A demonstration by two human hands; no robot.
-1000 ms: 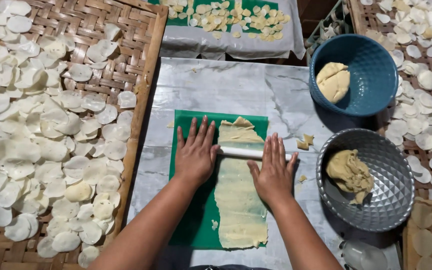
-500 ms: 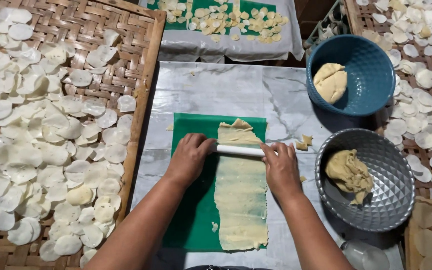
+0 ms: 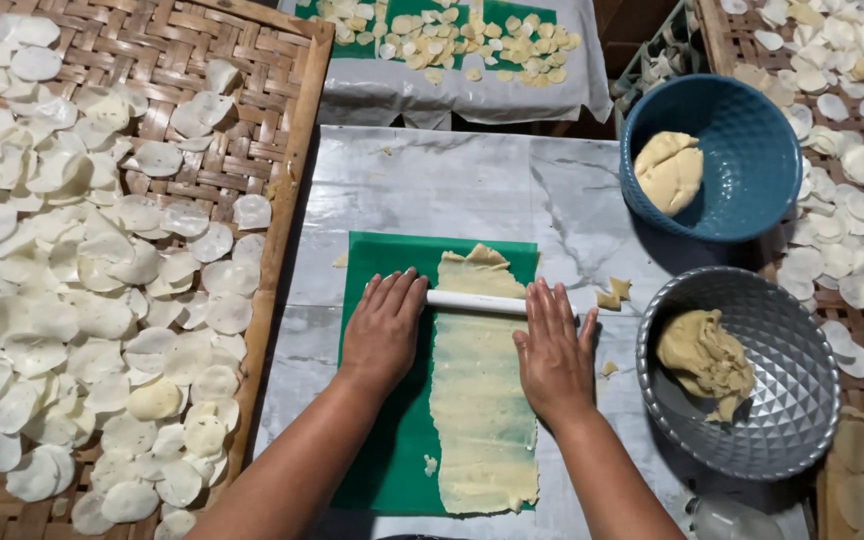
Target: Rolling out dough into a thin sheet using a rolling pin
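A long thin strip of pale yellow dough (image 3: 482, 400) lies on a green mat (image 3: 392, 440) on the plastic-covered table (image 3: 472, 190). A thin white rolling pin (image 3: 474, 301) lies across the strip near its far end. My left hand (image 3: 384, 328) presses flat on the pin's left end, fingers stretched forward. On the pin's right end rests my right hand (image 3: 554, 350), also flat with fingers spread.
A woven bamboo tray (image 3: 287, 190) with several thin white dough discs fills the left. A blue bowl (image 3: 752, 190) and a silver bowl (image 3: 792, 420), each with a dough lump, stand right. Another tray of discs lies at the right edge. Dough scraps (image 3: 612, 294) lie beside the mat.
The rolling pin and both hands have shifted slightly back toward me along the dough strip, palms still pressing on the pin.
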